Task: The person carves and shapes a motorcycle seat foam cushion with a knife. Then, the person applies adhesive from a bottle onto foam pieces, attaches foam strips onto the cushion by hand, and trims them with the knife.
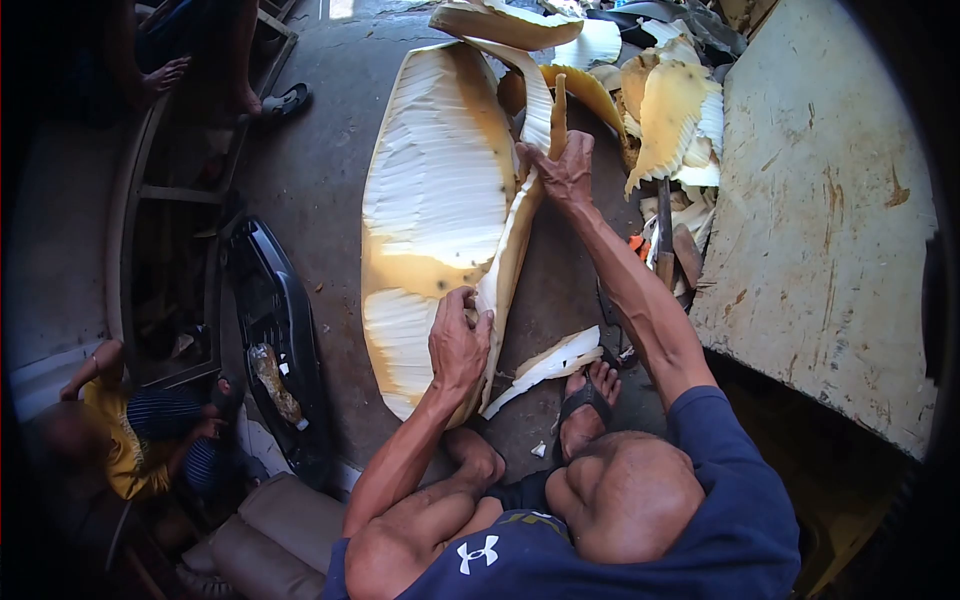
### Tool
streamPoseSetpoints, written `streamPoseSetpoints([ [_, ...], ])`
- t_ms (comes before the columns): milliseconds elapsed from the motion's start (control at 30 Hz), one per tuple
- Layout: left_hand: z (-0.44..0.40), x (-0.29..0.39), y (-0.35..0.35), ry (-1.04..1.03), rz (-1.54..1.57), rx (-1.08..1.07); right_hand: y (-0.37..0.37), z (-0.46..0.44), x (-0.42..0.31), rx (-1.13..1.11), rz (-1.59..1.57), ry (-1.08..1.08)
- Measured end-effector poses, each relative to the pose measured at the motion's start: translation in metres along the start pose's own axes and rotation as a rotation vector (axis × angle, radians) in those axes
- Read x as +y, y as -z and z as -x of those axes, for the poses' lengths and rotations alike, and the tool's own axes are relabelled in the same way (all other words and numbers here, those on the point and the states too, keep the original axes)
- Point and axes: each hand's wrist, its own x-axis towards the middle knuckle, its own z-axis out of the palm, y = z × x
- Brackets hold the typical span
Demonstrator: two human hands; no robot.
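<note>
A large seat-shaped slab of yellowed foam (435,170) lies on the floor in front of me, its top cut to white, ridged patches. My left hand (460,342) grips the slab's near right edge, fingers curled over the rim. Along that side a thin white foam strip (537,95) curves down from the far end. My right hand (566,168) is closed on this strip beside the slab's right edge. A narrow tan piece (558,115) stands up by its fingers; its kind is unclear. A loose foam offcut (555,365) lies by my foot.
Foam scraps (670,115) are heaped at the upper right, beside a worn board (815,220). On the left lies a black seat base (270,320) with a plastic-wrapped item (275,385). A person in a yellow shirt (125,435) sits lower left; another person's feet (165,75) show upper left.
</note>
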Motion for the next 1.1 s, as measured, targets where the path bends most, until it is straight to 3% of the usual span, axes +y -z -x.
streamPoseSetpoints([
  [133, 0.005, 0.003, -0.007, -0.053, -0.08, 0.035, 0.0, -0.002, 0.007, 0.009, -0.006, 0.007],
  [233, 0.01, 0.007, -0.011, -0.21, -0.215, 0.099, -0.002, -0.002, 0.011, 0.026, -0.023, 0.016],
  [300, 0.012, 0.007, -0.013, -0.363, -0.452, 0.007, -0.004, -0.001, 0.014, 0.029, -0.012, 0.002],
  [400, 0.009, -0.014, -0.025, -0.453, -0.568, -0.041, -0.003, -0.003, 0.012, 0.021, -0.012, -0.004],
  [600, 0.009, -0.02, -0.032, -0.436, -0.762, -0.091, -0.002, -0.006, 0.014, -0.011, -0.018, 0.009],
  [1100, 0.012, -0.021, -0.036, -0.425, -0.801, -0.125, -0.012, -0.012, 0.022, -0.076, -0.023, -0.013],
])
